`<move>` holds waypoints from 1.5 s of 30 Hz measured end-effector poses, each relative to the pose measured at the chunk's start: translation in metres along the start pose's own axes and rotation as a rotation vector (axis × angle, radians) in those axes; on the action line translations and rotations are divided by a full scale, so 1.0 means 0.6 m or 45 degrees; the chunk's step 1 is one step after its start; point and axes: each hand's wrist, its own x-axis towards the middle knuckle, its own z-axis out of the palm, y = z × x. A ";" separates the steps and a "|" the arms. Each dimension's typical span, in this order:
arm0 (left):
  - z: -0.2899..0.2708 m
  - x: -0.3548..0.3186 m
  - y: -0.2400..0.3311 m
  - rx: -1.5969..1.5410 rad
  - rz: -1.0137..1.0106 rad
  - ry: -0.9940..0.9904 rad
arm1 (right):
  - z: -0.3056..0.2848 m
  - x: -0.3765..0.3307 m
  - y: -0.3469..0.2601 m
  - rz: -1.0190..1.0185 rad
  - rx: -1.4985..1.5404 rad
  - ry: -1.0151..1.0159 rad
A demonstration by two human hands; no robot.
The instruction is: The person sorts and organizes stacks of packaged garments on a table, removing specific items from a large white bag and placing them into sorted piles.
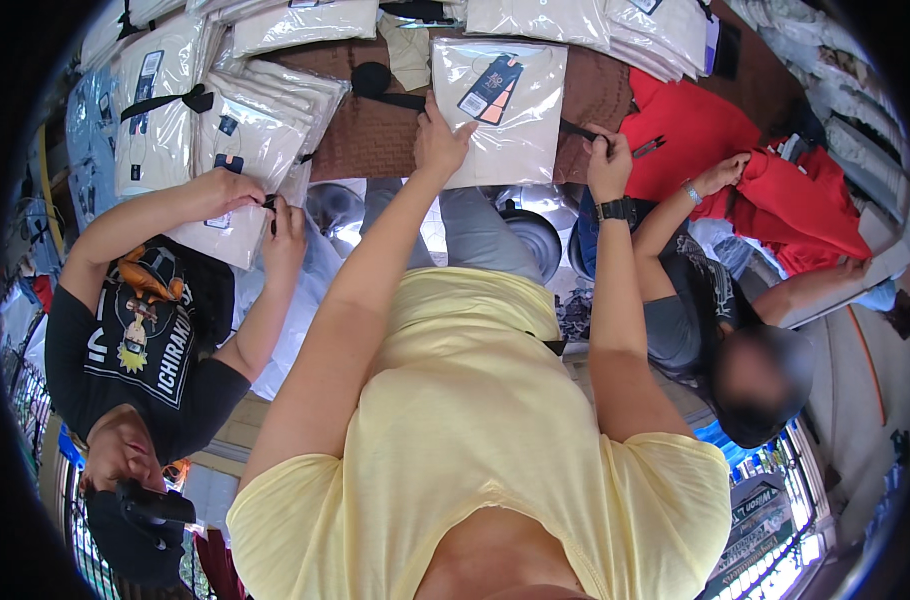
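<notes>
A folded cream garment in a clear plastic sleeve [523, 150] lies in front of me, with a dark blue hang tag [491, 88] showing through. A black fabric strip [400, 99] runs out from both its sides; the stretch between is hidden beneath the package. My left hand [441, 145] rests at the package's left edge, beside the strip, thumb spread over the plastic and fingers stretched. Off the right edge, my right hand [609, 168] pinches the strip's other end.
A brown textured cloth [370, 140] covers the work surface. Bagged garments [265, 110] are stacked at left, where a co-worker's hands [260, 200] handle a dark strip. At right, another co-worker's hand [720, 175] holds red fabric [800, 220]. More packages [305, 28] line the back.
</notes>
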 end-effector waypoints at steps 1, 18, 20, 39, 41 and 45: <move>0.003 -0.001 0.004 0.005 -0.012 0.000 | 0.004 0.001 -0.017 0.034 0.203 0.072; 0.000 0.022 -0.037 -0.443 0.140 0.176 | 0.247 0.010 -0.059 -0.387 -0.576 -0.830; -0.042 0.022 -0.026 0.017 0.228 0.237 | 0.242 0.013 -0.045 -0.430 -0.533 -0.849; -0.014 -0.041 -0.026 0.062 0.296 0.048 | 0.264 0.014 -0.042 -0.173 -0.202 -0.623; -0.013 -0.036 -0.033 0.033 0.354 0.077 | 0.277 0.015 -0.040 -0.338 -0.312 -0.644; -0.012 -0.017 -0.059 -0.255 0.240 0.172 | 0.291 0.014 -0.053 -0.551 -0.484 -0.707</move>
